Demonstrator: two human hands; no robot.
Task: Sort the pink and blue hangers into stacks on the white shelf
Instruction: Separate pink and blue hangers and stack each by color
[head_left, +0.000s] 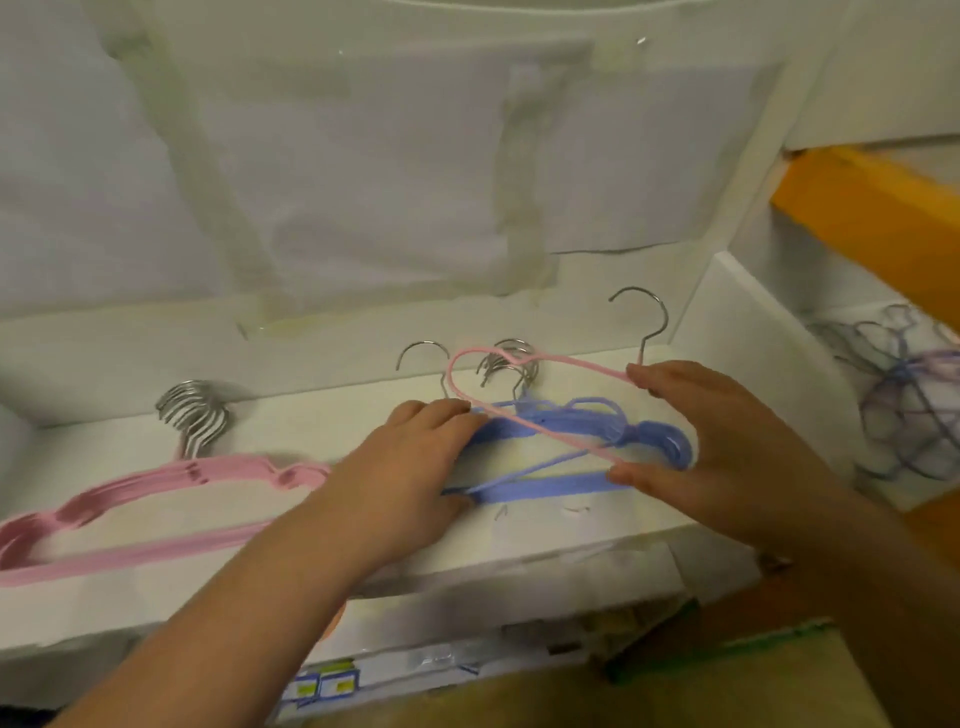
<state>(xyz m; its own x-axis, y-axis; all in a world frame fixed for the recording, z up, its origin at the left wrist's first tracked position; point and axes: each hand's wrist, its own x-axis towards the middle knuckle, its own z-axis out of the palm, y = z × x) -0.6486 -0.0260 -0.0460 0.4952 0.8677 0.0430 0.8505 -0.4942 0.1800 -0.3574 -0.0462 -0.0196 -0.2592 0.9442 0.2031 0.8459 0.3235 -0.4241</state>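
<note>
Right hand (727, 447) has a single pink hanger (524, 400) lifted over the blue stack (561, 457), fingers curled round it, index up near the neck where the steel hook (647, 322) rises, thumb pinching the lower bar at the near side. The hanger hangs tilted, its long axis running from the right hand up and left toward the back of the shelf (363, 551), looped end hovering just above the blue hooks. Left hand (415, 467) is down on the blue stack's left end, fingers fairly straight on top and thumb tucked at the near bar, steadying it; whether it truly clasps the bar I can't tell. The pink stack (156, 499) lies well off to the left, long axis across the shelf, its hooks (195, 415) bunched toward the back wall. So the destination sits left of the carrying hand, beyond the left forearm, which crosses the direct path. By my reading this pink one is a stray being pulled off the blue side, and the next move calls for swinging it leftward over that arm, or passing it to the left hand, which is nearer the pink stack. Open shelf shows between the two stacks; the back wall is close behind the hooks, and the shelf's right side wall stands just beyond the right hand. The risk: the loop snagging the blue hooks on the way out.
</note>
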